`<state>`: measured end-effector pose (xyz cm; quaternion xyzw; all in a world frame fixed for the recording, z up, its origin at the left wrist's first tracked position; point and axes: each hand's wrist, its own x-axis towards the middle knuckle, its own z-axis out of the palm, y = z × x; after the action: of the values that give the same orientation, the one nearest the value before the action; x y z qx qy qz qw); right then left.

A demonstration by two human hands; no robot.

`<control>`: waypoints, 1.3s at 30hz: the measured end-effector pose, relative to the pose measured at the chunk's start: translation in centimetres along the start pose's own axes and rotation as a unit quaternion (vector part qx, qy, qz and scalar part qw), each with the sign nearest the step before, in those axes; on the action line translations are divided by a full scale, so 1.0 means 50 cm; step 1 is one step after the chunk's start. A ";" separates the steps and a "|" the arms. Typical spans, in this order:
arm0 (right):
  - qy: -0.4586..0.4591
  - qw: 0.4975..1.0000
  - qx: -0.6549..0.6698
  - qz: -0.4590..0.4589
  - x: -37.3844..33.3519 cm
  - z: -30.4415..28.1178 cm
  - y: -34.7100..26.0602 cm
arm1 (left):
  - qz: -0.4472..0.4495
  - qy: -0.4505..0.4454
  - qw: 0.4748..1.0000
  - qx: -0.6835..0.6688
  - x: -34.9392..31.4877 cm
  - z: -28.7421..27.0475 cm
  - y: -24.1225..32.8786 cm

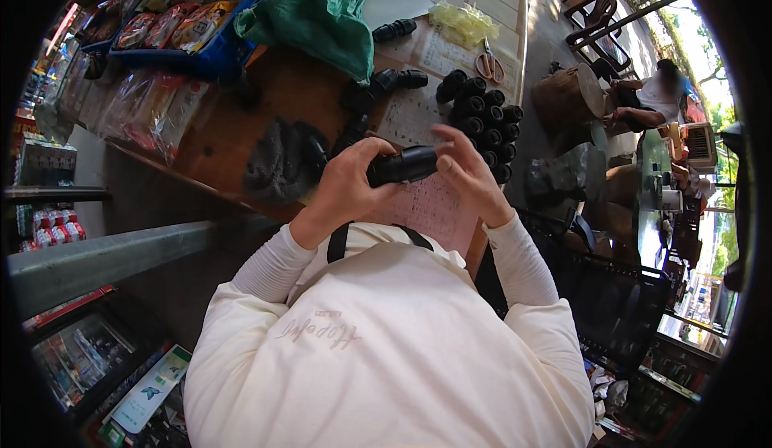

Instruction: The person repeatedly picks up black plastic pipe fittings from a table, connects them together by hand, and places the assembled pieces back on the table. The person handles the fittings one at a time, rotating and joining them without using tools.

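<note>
A black plastic pipe fitting (408, 165), tube-shaped with a ribbed end, lies level above the near part of the table. My left hand (347, 181) is wrapped round its left half. At its right end is my right hand (473, 176), slightly blurred, fingers stretched apart and thumb close to the fitting; whether they touch, I cannot tell. Beyond that hand, several similar fittings (481, 118) stand bunched in rows. More loose black fittings (376, 88) lie past my left hand, with another fitting (394, 30) farther back. A dark grey cloth (277, 162) rests left of my left hand.
A green bag (322, 15) covers the table's back middle. Scissors (489, 65) lie beside crumpled yellowish plastic (463, 23). A blue crate (235, 52) of packaged goods and clear plastic bags (153, 114) are at left. A person (655, 98) sits at far right; a metal rail (145, 251) runs left.
</note>
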<state>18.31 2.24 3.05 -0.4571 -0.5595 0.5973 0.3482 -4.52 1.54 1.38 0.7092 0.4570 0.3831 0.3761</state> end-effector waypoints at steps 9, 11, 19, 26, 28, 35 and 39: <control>-0.011 0.999 -0.012 0.042 0.007 -0.006 0.011 | 0.005 0.011 1.000 -0.028 -0.002 0.012 0.002; -0.058 0.992 -0.006 0.116 0.018 -0.017 0.041 | 0.010 0.018 0.999 -0.026 -0.004 0.015 0.003; -0.066 0.992 0.031 0.099 0.024 -0.017 0.049 | 0.015 0.001 1.000 0.002 -0.004 0.015 -0.007; -0.053 0.995 -0.003 0.086 0.024 -0.009 0.037 | 0.013 -0.006 1.000 0.018 -0.005 0.015 -0.011; -0.040 0.997 -0.004 0.064 0.025 -0.003 0.030 | 0.010 0.005 1.000 0.015 -0.002 0.015 -0.012; -0.057 0.994 0.022 0.095 0.029 -0.019 0.066 | 0.030 0.011 0.999 0.013 -0.001 0.024 -0.010; -0.053 0.998 -0.009 -0.017 0.007 0.001 0.017 | 0.002 -0.002 1.000 -0.014 -0.004 0.017 -0.015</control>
<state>18.25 2.44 2.17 -0.4184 -0.5901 0.6094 0.3245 -4.08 1.42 0.34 0.7055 0.4492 0.3886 0.3866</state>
